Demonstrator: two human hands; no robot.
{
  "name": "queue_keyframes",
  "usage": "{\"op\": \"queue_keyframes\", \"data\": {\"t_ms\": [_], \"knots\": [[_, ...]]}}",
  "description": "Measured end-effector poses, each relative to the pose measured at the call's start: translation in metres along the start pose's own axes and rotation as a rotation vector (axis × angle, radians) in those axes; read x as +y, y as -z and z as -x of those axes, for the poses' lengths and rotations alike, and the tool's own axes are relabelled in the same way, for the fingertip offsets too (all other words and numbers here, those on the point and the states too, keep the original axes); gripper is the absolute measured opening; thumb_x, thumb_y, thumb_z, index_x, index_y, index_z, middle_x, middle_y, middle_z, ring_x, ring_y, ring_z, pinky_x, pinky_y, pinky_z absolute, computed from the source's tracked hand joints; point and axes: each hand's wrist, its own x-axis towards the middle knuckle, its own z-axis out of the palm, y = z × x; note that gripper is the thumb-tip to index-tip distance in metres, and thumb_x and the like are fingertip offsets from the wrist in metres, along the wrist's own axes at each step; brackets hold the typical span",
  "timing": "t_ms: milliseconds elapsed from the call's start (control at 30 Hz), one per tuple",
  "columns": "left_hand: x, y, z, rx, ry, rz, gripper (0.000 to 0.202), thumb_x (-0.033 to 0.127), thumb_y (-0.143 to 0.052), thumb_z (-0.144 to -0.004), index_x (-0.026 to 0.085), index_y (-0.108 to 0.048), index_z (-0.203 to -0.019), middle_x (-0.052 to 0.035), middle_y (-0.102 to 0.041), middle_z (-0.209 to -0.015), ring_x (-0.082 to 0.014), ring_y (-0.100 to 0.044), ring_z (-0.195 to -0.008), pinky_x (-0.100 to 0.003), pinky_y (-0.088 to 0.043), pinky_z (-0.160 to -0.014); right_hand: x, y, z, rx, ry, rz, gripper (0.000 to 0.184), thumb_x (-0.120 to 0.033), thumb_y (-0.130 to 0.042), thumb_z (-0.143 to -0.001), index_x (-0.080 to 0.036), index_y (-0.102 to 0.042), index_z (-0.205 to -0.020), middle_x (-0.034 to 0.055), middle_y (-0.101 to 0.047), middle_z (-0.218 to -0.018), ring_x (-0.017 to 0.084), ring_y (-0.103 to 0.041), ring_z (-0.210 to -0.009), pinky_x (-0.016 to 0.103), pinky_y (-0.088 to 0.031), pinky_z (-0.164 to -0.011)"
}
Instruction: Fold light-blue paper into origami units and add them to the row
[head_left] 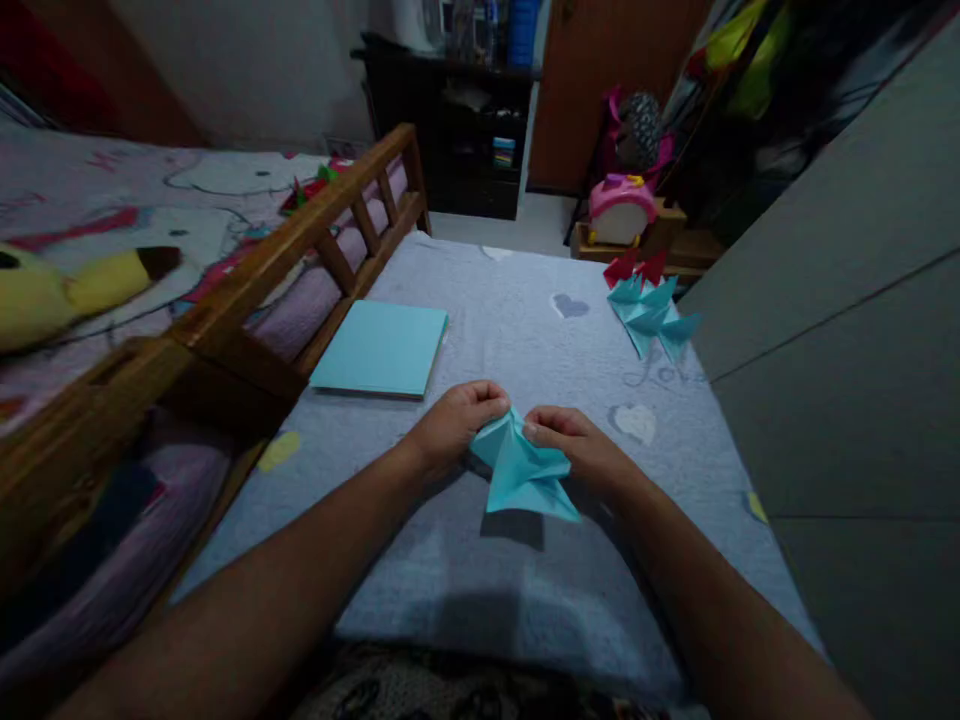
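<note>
A partly folded sheet of turquoise origami paper (523, 475) is held a little above the patterned bed sheet, casting a shadow below it. My left hand (459, 420) pinches its upper left corner between thumb and fingers. On the other side, my right hand (574, 440) grips its upper right edge, thumb on top. Creases fan down from the top point, and the lower flap spreads toward me. The fingertips behind the paper are hidden. Left of my hands lies a square stack of turquoise paper (381, 348).
Folded turquoise paper pieces (649, 312) sit at the bed's far right, with red folded paper (634, 268) behind them. A wooden rail (300, 235) borders the left side, with another bed beyond. A pale panel (840, 330) stands along the right.
</note>
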Motion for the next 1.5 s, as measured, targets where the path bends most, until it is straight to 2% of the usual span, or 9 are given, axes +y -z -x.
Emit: {"op": "queue_keyframes", "data": {"t_ms": [267,500,767,967,1267,1500], "knots": [[0.0018,-0.0006,0.0016,-0.007,-0.015,0.014,0.029,0.036,-0.077,-0.069,0.016,-0.057,-0.075,0.0047,-0.052,-0.059,-0.0064,-0.043,-0.047,-0.017,-0.033,-0.045,0.001,0.0044,-0.0019,-0.032,0.032,0.072,0.044,-0.057,-0.077,-0.071,-0.016,-0.059,-0.072,-0.0047,-0.049,-0.059,0.007,-0.039,-0.05,0.023,-0.028,-0.048],[0.0037,-0.0015,0.0024,-0.014,-0.036,0.004,0.03,0.037,-0.077,-0.07,0.016,-0.057,-0.075,0.0058,-0.05,-0.058,-0.0059,-0.041,-0.045,-0.017,-0.031,-0.043,0.0023,0.0059,-0.0016,-0.025,0.042,0.135,0.044,-0.057,-0.076,-0.072,-0.017,-0.056,-0.069,-0.0044,-0.048,-0.059,0.008,-0.039,-0.05,0.023,-0.028,-0.048],[0.0049,0.0022,0.003,-0.049,0.02,-0.098,0.041,0.05,-0.079,-0.068,0.016,-0.057,-0.074,0.0061,-0.048,-0.055,-0.0065,-0.039,-0.043,-0.019,-0.028,-0.041,0.0052,0.007,-0.0045,-0.021,0.087,0.23,0.042,-0.055,-0.071,-0.075,-0.018,-0.055,-0.069,-0.0046,-0.046,-0.06,0.008,-0.038,-0.052,0.023,-0.029,-0.049],[0.0057,0.0018,0.0024,-0.009,0.023,-0.182,0.043,0.047,-0.084,-0.059,0.016,-0.053,-0.062,0.0056,-0.047,-0.053,-0.0062,-0.039,-0.045,-0.019,-0.027,-0.042,0.0047,0.0065,-0.0038,-0.029,0.102,0.285,0.041,-0.055,-0.069,-0.077,-0.018,-0.054,-0.069,-0.0044,-0.045,-0.061,0.008,-0.037,-0.054,0.023,-0.028,-0.049],[0.0055,0.0037,0.0044,-0.04,-0.006,-0.161,0.037,0.042,-0.084,-0.061,0.014,-0.061,-0.067,0.0035,-0.054,-0.057,-0.007,-0.044,-0.047,-0.019,-0.032,-0.044,0.005,0.007,-0.0031,-0.029,0.092,0.272,0.041,-0.055,-0.067,-0.08,-0.017,-0.056,-0.071,-0.0039,-0.046,-0.062,0.008,-0.038,-0.054,0.023,-0.028,-0.049],[0.0068,0.004,0.0048,-0.071,-0.014,-0.15,0.037,0.042,-0.086,-0.06,0.013,-0.064,-0.068,0.0024,-0.056,-0.058,-0.0072,-0.046,-0.048,-0.019,-0.034,-0.044,0.004,0.0065,-0.0027,-0.051,0.099,0.276,0.044,-0.058,-0.072,-0.077,-0.017,-0.056,-0.07,-0.0036,-0.047,-0.062,0.008,-0.039,-0.054,0.022,-0.029,-0.048]]}}
